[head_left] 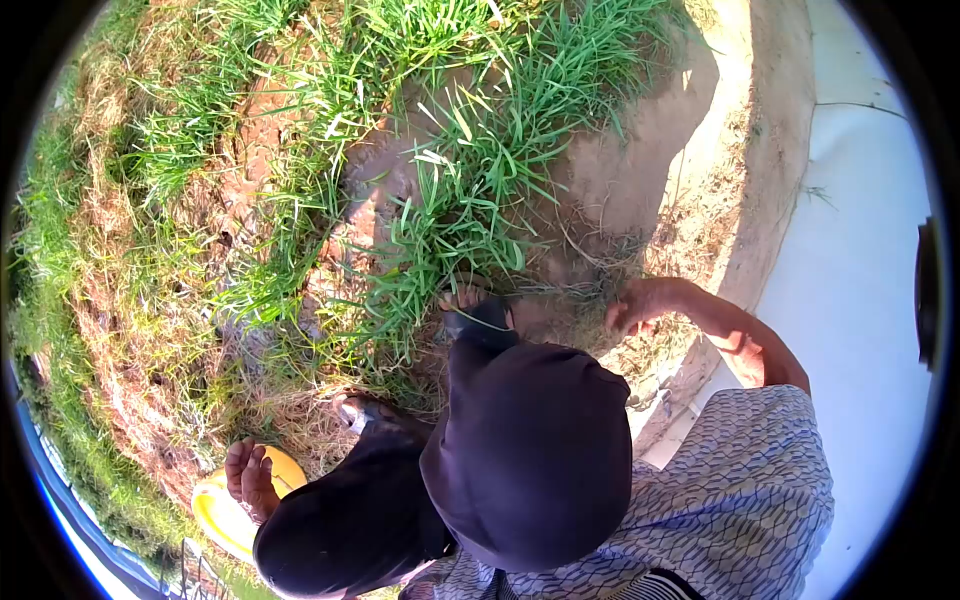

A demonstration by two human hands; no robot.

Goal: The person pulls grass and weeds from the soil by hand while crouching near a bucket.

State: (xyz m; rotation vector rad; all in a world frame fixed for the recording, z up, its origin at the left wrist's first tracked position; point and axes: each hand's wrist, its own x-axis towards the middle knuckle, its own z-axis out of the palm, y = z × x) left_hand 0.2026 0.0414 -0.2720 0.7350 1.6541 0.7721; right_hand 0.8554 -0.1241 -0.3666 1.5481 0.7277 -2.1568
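Observation:
My left hand [251, 479] is at the lower left, beside my dark-clothed knee [325, 540] and over a round yellow object [213, 515]. Its fingers are loosely bent and a little apart, with nothing visible in them. On the right, my bare right arm reaches out from a patterned sleeve. My right hand [640, 304] hangs over the bare soil near some dry grass [603, 268]. Its fingers curve downward, loosely apart, and I see nothing held. A muddy foot [466, 296] stands at the base of the green grass clump [465, 215].
Tufts of green grass [330, 95] grow in rows with wet mud [385, 170] between them. A sunlit earth ridge [735, 150] runs down the right side, alongside a pale sheet-like surface [860, 230]. Another foot [362, 411] is on dry straw.

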